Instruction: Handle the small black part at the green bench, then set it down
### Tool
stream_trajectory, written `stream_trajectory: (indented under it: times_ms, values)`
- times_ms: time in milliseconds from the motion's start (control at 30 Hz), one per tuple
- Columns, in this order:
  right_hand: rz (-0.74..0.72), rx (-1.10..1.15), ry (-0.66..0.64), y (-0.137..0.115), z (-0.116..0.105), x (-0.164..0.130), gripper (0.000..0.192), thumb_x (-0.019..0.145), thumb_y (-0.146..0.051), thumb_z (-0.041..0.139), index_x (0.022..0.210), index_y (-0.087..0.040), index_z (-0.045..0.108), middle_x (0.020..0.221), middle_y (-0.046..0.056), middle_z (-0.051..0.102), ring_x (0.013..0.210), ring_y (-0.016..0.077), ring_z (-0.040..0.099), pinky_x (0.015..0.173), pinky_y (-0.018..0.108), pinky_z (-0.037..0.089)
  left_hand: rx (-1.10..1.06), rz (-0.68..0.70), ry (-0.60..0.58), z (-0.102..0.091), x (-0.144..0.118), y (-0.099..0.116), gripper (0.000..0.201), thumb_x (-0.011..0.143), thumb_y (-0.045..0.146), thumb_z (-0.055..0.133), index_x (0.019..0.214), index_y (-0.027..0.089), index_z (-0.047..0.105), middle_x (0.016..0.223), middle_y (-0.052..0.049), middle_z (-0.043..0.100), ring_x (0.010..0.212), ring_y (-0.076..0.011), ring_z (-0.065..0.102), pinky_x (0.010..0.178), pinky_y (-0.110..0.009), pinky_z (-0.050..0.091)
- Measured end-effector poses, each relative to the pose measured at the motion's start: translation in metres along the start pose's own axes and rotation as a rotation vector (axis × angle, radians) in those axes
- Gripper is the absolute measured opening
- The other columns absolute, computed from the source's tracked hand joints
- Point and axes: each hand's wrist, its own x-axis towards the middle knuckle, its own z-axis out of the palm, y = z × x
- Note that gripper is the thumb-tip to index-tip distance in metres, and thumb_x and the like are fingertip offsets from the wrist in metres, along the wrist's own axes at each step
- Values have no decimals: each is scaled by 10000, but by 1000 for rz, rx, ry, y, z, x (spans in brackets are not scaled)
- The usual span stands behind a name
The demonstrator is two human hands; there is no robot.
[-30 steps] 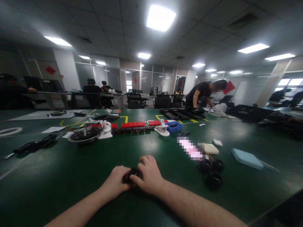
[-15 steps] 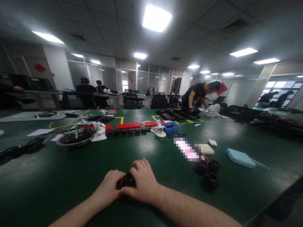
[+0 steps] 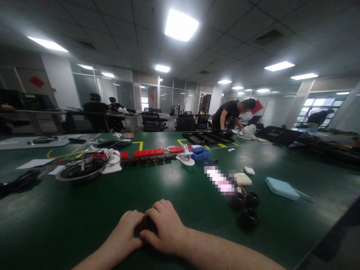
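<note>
Small black part [image 3: 146,224] sits near the bench's [image 3: 84,210] near edge, pinched between both hands: left hand [image 3: 126,230] and right hand [image 3: 165,230] closed around it; three black wheels [image 3: 244,208] lie to the right.

Left hand [image 3: 126,233] and right hand [image 3: 165,230] close together around a small black object [image 3: 145,225] on the green table [image 3: 84,210]; three black wheels [image 3: 245,208] lie near, to the right
</note>
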Motion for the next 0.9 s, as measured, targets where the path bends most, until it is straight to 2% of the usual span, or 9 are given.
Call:
stream_trajectory:
  times_ms: [200, 467, 600, 767, 900]
  values:
    - [-141, 42, 18, 3, 1, 0, 333, 698, -307, 597, 1006, -205, 522, 934, 32, 509, 845, 181, 441, 746, 311, 345, -12, 8, 17, 3, 1, -4, 163, 625, 208, 520, 773, 178, 580, 821, -15, 576, 809, -194, 497, 726, -302, 377]
    - [-232, 130, 4, 6, -3, 1, 329, 710, -232, 524, 1037, -194, 530, 984, 39, 565, 878, 176, 484, 809, 311, 357, -19, 79, 43, 13, 7, -17, 150, 643, 295, 584, 752, 192, 588, 800, -4, 600, 794, -185, 509, 765, -320, 377]
    - [-273, 154, -21, 12, 2, 1, 308, 738, -240, 488, 1039, -186, 520, 1024, 41, 568, 906, 167, 491, 836, 306, 355, -55, 86, 46, 15, 9, -24, 136, 628, 264, 589, 756, 221, 598, 819, 3, 612, 808, -189, 512, 772, -323, 386]
    - [-295, 183, 9, 18, 14, 5, 261, 697, -201, 508, 953, -172, 548, 970, 26, 600, 843, 146, 508, 825, 290, 369, -95, 71, 10, 12, 9, -23, 99, 630, 226, 581, 729, 222, 590, 809, 8, 614, 820, -191, 511, 820, -343, 370]
    - [-325, 266, 104, 22, 17, 5, 254, 704, -231, 560, 949, -167, 568, 974, 41, 575, 873, 140, 505, 821, 258, 388, -148, 41, -38, 5, 8, -15, 77, 646, 236, 585, 721, 219, 592, 843, 6, 614, 825, -184, 506, 787, -316, 384]
